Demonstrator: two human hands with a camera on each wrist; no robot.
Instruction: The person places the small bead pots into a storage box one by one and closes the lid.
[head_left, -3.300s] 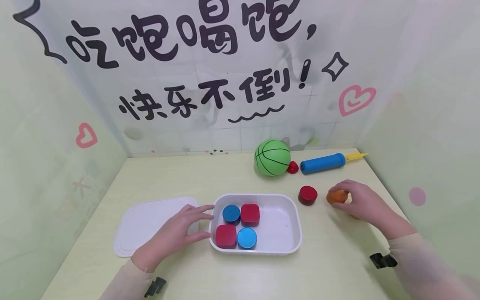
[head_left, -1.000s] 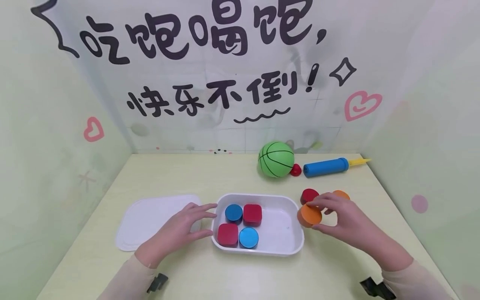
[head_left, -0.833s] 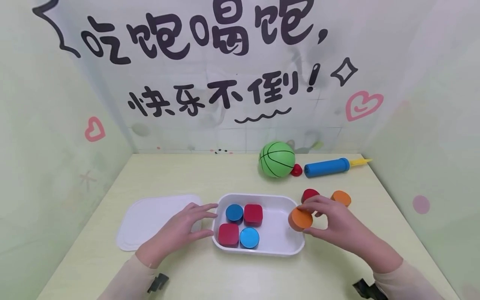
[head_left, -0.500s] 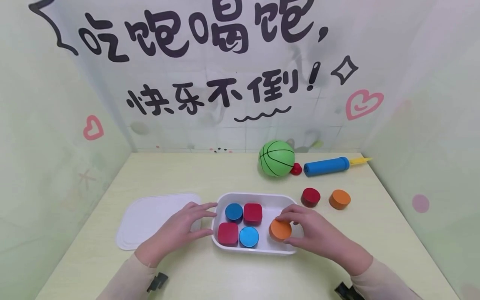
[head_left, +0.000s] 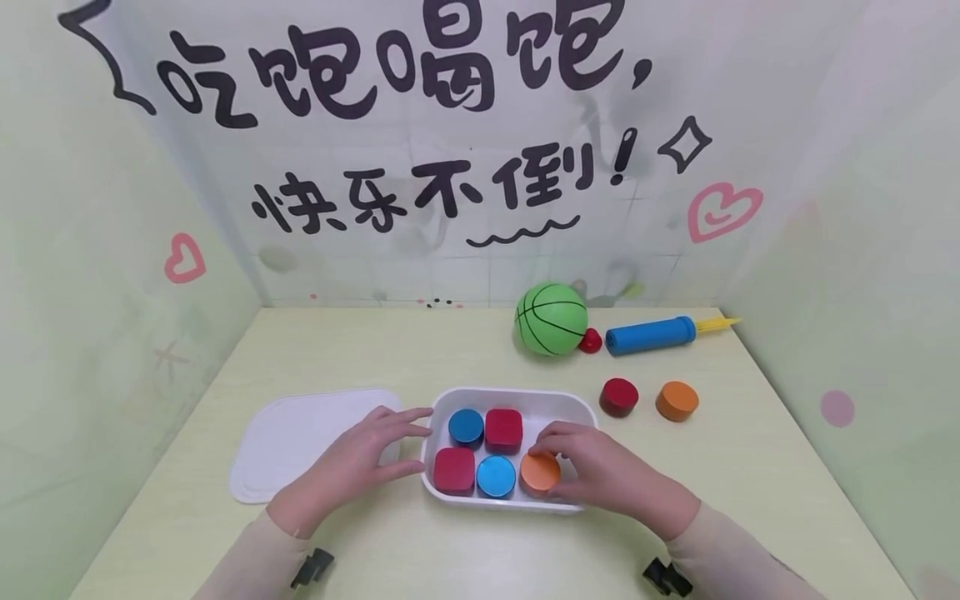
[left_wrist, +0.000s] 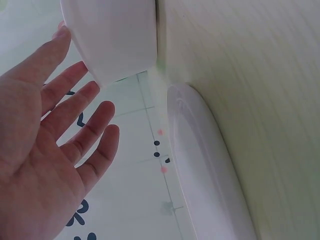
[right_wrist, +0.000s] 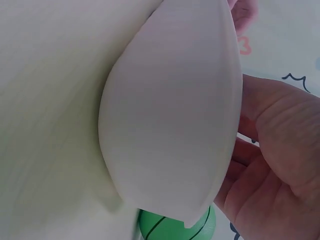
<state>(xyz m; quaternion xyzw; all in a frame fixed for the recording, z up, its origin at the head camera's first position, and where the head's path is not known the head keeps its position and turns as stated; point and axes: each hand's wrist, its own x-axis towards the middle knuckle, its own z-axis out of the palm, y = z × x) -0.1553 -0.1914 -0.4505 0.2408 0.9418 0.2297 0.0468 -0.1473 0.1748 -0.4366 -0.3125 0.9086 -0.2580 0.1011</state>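
Pinching an orange disc (head_left: 540,473) in the tray (head_left: 517,391), beside a light-blue disc (head_left: 496,477): right hand (head_left: 600,467), gripping by the sides, apparently to leave the base free. Left hand (head_left: 360,458), well apart, fingers loosely extended at the tray's left end, probably to steady it.

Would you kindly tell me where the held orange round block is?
In the head view, the orange round block is inside the white tray, toward its near side, just right of the light-blue round block, gripped by the right hand.
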